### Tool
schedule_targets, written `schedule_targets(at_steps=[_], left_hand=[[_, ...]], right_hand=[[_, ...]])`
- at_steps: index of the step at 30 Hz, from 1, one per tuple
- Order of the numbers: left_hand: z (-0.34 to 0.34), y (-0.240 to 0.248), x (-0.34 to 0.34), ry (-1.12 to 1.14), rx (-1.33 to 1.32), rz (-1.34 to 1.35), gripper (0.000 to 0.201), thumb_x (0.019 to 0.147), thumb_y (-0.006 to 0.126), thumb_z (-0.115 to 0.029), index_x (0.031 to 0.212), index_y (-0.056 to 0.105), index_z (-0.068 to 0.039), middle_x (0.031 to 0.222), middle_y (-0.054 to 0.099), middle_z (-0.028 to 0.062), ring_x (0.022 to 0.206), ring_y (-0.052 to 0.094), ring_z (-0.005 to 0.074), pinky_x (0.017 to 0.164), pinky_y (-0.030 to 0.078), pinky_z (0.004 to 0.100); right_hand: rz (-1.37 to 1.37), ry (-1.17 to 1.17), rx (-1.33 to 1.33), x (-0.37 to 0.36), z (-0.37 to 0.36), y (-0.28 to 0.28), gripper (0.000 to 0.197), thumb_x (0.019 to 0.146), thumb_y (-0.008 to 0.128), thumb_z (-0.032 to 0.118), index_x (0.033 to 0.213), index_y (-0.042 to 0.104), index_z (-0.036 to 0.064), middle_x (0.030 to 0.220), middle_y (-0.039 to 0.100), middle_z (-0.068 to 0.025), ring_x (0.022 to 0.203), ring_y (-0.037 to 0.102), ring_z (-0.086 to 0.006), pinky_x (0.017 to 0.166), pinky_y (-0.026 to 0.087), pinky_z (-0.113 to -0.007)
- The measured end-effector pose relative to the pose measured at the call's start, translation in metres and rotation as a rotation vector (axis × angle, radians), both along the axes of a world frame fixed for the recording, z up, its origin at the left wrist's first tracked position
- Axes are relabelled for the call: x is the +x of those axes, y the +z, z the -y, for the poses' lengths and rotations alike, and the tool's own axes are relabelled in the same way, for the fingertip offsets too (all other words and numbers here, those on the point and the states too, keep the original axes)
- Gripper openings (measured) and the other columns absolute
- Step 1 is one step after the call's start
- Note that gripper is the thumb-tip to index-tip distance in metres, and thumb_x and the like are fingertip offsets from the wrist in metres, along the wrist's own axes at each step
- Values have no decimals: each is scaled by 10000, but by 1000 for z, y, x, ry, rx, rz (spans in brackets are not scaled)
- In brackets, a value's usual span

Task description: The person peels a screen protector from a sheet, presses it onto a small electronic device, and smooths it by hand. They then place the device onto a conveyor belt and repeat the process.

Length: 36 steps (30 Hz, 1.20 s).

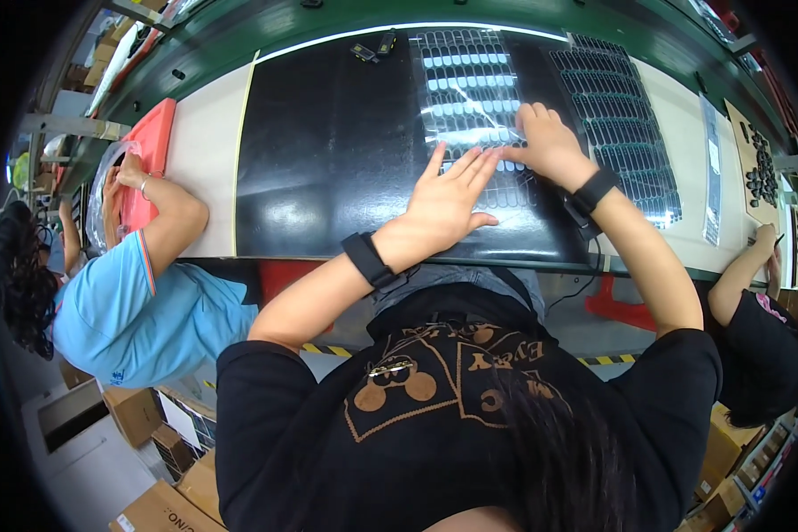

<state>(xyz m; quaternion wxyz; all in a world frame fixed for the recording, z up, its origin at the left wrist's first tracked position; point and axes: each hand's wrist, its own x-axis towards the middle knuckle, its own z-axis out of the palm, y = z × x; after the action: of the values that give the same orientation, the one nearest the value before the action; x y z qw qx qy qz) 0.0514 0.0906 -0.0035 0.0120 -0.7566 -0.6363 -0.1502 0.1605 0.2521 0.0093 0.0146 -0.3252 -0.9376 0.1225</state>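
A clear plastic sheet [470, 84] with rows of rounded oblong shapes lies on the black work mat [319, 151]. My left hand [452, 202] rests flat over the sheet's near part, fingers stretched and thumb apart. At the sheet's right edge is my right hand [550, 142], its fingers curled in and its thumb reaching toward my left fingertips. Whatever the right fingers hold is too small or hidden to name. A second sheet of dark-outlined oblong shapes [616, 115] lies farther right.
Two small black-and-yellow objects [374, 47] lie near the mat's far edge. On the left, a person in a blue shirt [142, 306] handles clear plastic by a red tray [158, 137]. Another person [758, 341] works at the right, near a board of small black pieces [758, 168].
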Motion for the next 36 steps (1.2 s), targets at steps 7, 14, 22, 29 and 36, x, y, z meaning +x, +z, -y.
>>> schedule_targets(at_steps=[7,14,22,29,36], left_hand=[[13,15,-13,26,-120,-61,698,745,544,-420,1225,315,32,1209,441,132,1162,385,202,1021,121,454],[31,15,-34,83,-152,85,669,748,566,-388,1200,322,41,1180,466,128,1116,433,217,1023,156,419],[34,19,-38,91,-150,227,634,734,611,-289,1200,310,17,1151,483,142,1083,459,252,1013,198,421],[28,65,-29,120,-25,241,587,704,640,-209,1188,358,-35,1212,387,203,1159,350,361,992,208,470],[20,137,-47,-16,514,377,499,664,638,-118,1117,447,-34,1221,363,216,1170,310,401,969,238,462]], right_hand=[[-125,154,-141,14,-13,-7,352,698,646,219,938,454,47,926,457,-111,891,458,-269,764,392,-341],[-155,201,-363,19,-23,1,295,731,591,64,975,426,57,915,427,-92,853,449,-223,772,381,-308],[-187,238,-453,26,-20,12,262,743,561,15,975,445,48,897,435,-86,837,471,-208,748,399,-300],[-517,343,-329,20,-21,65,58,788,518,41,832,536,9,782,515,-70,659,518,-169,599,423,-259],[-850,269,-589,16,-38,179,153,843,475,108,931,567,22,635,514,11,455,432,-39,414,337,-157]])
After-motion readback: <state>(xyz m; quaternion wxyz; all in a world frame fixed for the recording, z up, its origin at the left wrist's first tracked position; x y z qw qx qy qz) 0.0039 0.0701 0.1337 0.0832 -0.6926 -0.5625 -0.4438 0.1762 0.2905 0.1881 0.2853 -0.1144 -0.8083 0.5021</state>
